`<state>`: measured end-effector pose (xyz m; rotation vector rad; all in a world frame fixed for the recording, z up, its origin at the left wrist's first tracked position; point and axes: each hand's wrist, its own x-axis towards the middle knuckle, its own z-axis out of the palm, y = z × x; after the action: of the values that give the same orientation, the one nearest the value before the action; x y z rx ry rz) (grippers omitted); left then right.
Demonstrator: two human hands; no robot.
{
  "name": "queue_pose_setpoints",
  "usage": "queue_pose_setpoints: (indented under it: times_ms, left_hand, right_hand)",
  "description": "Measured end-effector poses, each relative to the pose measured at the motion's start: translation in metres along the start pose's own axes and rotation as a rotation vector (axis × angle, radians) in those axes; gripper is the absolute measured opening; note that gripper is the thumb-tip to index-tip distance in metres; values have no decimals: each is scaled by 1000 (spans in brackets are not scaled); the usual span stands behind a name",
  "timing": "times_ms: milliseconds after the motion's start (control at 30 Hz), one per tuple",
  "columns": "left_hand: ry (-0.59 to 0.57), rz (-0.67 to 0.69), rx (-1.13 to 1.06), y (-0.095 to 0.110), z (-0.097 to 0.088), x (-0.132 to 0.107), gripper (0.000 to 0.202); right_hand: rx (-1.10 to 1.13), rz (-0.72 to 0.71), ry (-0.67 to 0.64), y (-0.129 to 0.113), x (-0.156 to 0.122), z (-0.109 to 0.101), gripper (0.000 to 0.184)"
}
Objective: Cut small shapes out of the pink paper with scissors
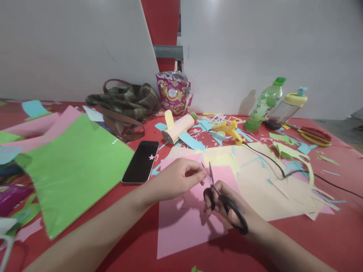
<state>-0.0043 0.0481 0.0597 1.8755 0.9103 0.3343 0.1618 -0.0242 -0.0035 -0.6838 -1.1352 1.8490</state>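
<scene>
Red tabletop (136, 249), paper offcuts (193, 142) | Smooth white panels (261, 49) behind | Black-handled scissors (226, 202) above flat pink paper (181, 234), right hand (235, 196) gripping handles (244, 226) | Left hand (177, 177) curled beside blades (211, 173); cannot tell if pinching anything

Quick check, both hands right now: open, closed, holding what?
Left hand: fingers closed in a pinch; whether they hold anything cannot be told.
Right hand: closed on black-handled scissors.

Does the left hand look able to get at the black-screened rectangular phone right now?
Probably yes: the phone lies just beyond the left forearm, only a small pink star on its screen. The left hand would likely need to draw back from the black-handled metal scissors.
</scene>
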Motion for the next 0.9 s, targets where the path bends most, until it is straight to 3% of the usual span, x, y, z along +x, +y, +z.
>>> queue_pose_setpoints:
  times_ms: [400, 600, 900]
  left_hand:
    - [-1, -3, -30, -2, 2, 2, 29]
    - [43, -14, -68, -2, 6, 2, 29]
    - [83, -39, -243, -4, 17, 4, 29]
  right_hand:
    - [27, -21, 7, 8, 2, -2, 38]
    - [44, -20, 74, 14, 5, -3, 37]
    - [19, -85, 130, 13, 1, 2, 33]
